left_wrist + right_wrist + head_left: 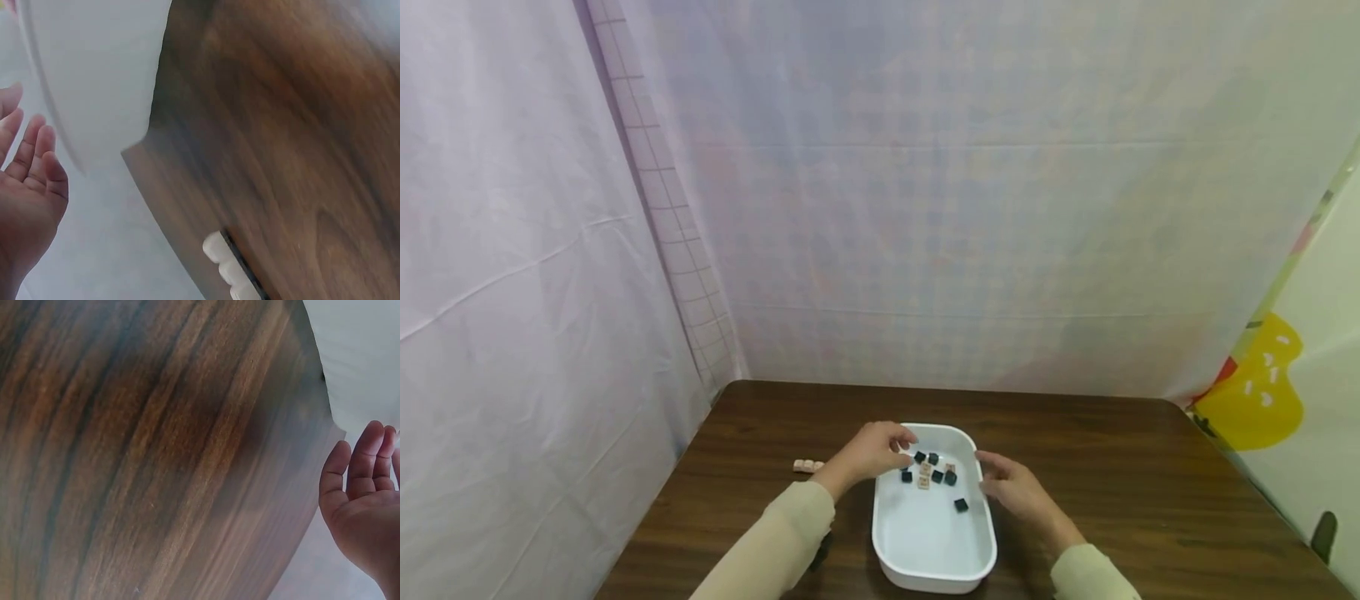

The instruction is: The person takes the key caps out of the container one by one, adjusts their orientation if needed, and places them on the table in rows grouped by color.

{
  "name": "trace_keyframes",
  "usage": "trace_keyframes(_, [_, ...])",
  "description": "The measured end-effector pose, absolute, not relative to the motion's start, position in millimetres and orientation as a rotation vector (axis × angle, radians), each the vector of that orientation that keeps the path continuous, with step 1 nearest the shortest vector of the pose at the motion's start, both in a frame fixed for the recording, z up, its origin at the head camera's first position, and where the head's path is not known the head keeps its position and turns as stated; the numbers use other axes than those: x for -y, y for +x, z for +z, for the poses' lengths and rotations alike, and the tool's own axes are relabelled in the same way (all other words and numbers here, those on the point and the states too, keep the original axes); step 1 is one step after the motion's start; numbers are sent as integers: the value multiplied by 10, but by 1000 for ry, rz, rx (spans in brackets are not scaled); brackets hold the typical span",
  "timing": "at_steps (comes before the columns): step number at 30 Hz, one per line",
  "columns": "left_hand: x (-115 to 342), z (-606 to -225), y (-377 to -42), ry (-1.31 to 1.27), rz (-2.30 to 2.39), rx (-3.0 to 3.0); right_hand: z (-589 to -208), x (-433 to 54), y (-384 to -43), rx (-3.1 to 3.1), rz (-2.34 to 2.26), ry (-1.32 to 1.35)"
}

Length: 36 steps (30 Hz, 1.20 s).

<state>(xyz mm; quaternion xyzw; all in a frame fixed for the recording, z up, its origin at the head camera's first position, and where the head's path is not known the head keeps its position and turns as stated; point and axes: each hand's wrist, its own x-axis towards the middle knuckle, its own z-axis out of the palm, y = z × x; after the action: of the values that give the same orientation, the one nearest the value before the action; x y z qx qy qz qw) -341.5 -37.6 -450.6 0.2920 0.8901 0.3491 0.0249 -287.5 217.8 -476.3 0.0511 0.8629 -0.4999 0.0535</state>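
A white rectangular basin [934, 531] stands on the table with several small black blocks [961, 505] and cream blocks with reddish markings [923, 482] lying loose inside it. My left hand [874, 450] hovers over the basin's far left rim, thumb and fingers apart, with nothing visible between them. In the left wrist view, its fingers [47, 164] curve loosely beside the basin's wall. My right hand [1017, 490] is at the right rim; in the right wrist view its fingers [361, 464] extend to the wall, and whether they touch it is unclear.
Left of the basin, partly behind my left wrist, lies a short row of cream blocks [807, 466], dark on one side in the left wrist view. A dark object [822, 552] shows under my left sleeve. The brown wooden table [1105, 467] meets hanging white sheets [955, 250].
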Motion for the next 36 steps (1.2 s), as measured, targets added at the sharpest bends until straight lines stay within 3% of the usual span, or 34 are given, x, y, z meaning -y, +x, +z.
trace_keyframes(15, [116, -4729, -3439, 1067, 1084, -2728, -4764, -2126, -2848, -2543, -1583, 220])
trace_keyframes(22, [-23, -4765, -3421, 874, 926, -2822, -4768, -2146, -2852, -2543, -1558, 240])
trace_keyframes(36, [-169, -4786, -3361, 758, 576, -3000, -4799, -2157, -2844, -2565, -1600, 191])
